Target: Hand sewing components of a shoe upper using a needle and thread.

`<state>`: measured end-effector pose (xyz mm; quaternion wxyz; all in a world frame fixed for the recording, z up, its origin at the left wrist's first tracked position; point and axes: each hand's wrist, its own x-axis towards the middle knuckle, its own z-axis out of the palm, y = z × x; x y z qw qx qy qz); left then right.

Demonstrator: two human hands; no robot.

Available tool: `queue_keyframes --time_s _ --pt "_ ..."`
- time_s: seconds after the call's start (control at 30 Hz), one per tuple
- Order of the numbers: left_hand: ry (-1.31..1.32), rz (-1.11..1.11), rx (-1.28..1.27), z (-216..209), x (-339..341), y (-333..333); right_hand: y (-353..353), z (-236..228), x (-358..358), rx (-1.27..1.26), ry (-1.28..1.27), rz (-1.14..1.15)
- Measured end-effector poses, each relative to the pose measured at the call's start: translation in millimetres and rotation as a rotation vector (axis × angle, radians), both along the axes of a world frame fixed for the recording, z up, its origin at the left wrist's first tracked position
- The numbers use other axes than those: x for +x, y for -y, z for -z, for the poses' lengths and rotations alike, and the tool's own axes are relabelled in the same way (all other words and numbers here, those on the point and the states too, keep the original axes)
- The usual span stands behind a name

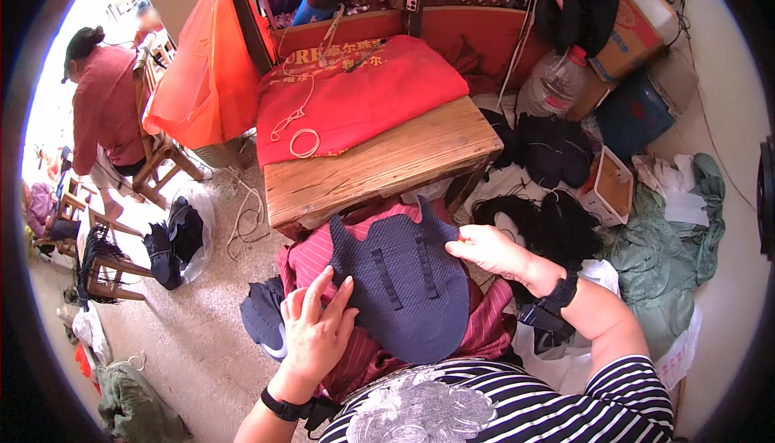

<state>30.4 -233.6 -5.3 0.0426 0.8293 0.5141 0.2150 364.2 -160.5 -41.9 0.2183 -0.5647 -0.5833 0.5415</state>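
Note:
A dark navy textured fabric piece (416, 290), shaped like a shoe upper, lies over my lap. Two horn-like points stick up at its top, and two narrow dark strips run down its middle. My left hand (316, 326) rests along its left edge with fingers stretched out and apart. At the upper right edge, my right hand (494, 249) pinches the fabric between thumb and fingers. Under the piece is a red pinstriped cloth (307, 261) spread over my legs. More dark navy pieces (262, 314) lie beside my left knee.
A wooden bench (379, 160) stands ahead, bearing a red printed cloth (363, 96) and a looped cord (304, 143). Black pieces (553, 148), a white basket (607, 189) and green sacking (654, 257) lie at right. Another person (109, 104) sits at far left.

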Motion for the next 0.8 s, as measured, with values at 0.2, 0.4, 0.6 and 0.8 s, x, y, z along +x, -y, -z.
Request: queue_keyframes --time_s 0.2,0.4,0.6,0.8 --pt "0.06 0.027 0.085 -27 6 -12 -18 -26 15 0.185 -0.094 0.208" --pt "0.662 0.079 -0.37 -29 34 -31 5 -76 -37 -0.163 -0.486 -0.054" --pt "1.065 0.086 -0.74 -1 47 -28 31 -62 -90 -0.06 -0.297 -0.273" --pt "1.259 0.02 -0.776 -4 34 -21 35 -56 -83 -0.105 -0.3 -0.393"
